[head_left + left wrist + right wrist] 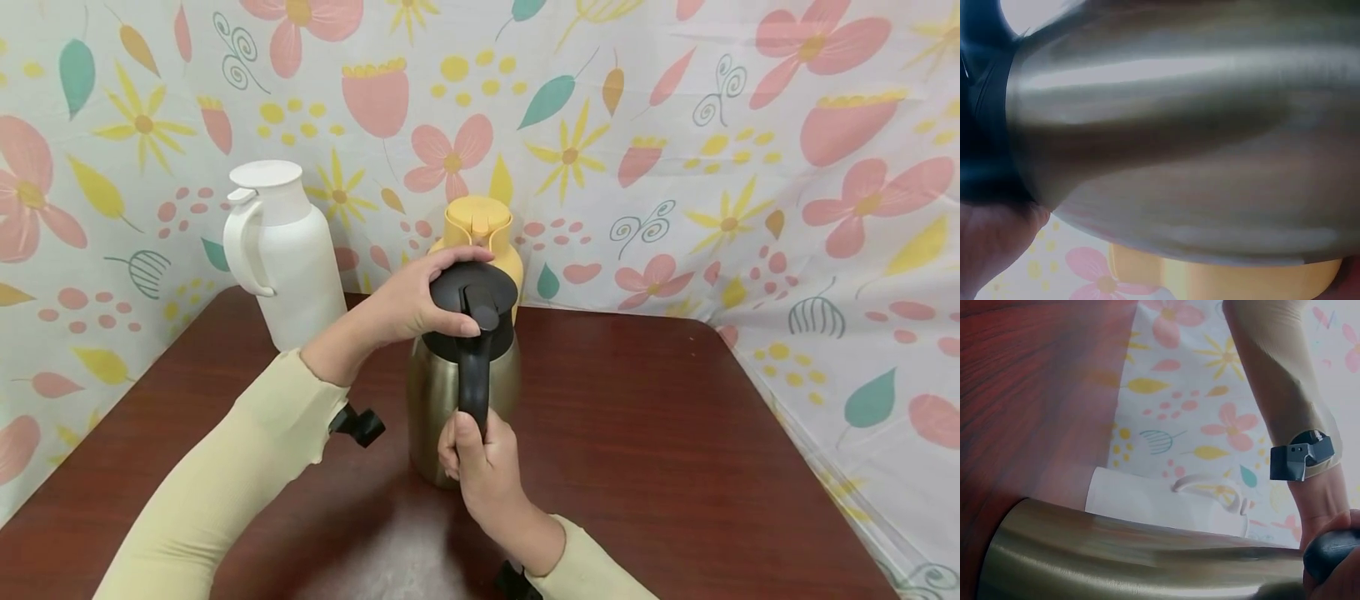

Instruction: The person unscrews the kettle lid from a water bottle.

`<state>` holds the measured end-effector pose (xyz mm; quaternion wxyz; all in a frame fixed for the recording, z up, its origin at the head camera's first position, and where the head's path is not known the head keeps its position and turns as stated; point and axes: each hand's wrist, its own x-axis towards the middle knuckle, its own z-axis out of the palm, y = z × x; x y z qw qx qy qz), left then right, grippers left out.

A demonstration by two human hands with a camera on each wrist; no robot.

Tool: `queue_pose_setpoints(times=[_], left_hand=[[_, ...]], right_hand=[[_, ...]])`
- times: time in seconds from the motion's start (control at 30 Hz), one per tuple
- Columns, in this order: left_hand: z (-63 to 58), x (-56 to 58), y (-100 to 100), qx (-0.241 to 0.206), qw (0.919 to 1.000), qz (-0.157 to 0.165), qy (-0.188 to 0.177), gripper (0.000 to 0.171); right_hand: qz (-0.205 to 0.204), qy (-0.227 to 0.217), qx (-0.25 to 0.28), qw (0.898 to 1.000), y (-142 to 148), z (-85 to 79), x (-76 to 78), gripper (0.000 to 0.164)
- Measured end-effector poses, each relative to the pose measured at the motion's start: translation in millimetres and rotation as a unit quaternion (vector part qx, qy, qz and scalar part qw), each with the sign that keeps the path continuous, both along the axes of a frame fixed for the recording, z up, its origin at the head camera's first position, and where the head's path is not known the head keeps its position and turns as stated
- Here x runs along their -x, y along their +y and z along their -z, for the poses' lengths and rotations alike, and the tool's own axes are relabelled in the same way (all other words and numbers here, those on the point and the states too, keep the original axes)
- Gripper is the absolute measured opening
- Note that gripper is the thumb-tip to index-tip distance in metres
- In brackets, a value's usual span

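A brushed-steel vacuum jug (429, 408) with a black lid (450, 283) and a black handle (472, 379) stands upright on the table, its handle toward me. My left hand (405, 298) grips the lid from the left, thumb across the near side and fingers over the far side. Lower down, my right hand (486, 471) holds the handle, its fingers wrapped round the bottom part. The steel body (1179, 137) fills most of the left wrist view, with part of the left hand (994, 240) beside the black collar. The right wrist view shows the handle (1330, 553) in close-up.
Right behind the steel jug stands a yellow jug (480, 215), partly hidden by it. A white jug (296, 267) with its handle to the left stands at the back left of the dark red table (637, 433). A flower-patterned cloth (675, 108) encloses the table's back and sides.
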<state>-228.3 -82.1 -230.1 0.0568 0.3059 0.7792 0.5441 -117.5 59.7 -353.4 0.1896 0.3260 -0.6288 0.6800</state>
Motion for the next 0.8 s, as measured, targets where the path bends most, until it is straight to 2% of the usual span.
queue_pose_setpoints(times=[0.13, 0.47, 0.8], left_hand=[[1.3, -3.5, 1.2, -0.002, 0.9999, -0.012, -0.006, 0.082], [2.0, -12.9, 5.0, 0.013, 0.9976, -0.067, 0.008, 0.079], [0.0, -22.4, 13.7, 0.031, 0.9919, -0.122, 0.016, 0.079]], right_hand=[[0.001, -0.010, 0.000, 1.000, 0.0, 1.8, -0.2, 0.056], [-0.002, -0.020, 0.001, 1.000, -1.7, 0.6, -0.8, 0.057], [0.010, -0.008, -0.007, 1.000, -0.1, -2.0, -0.2, 0.059]])
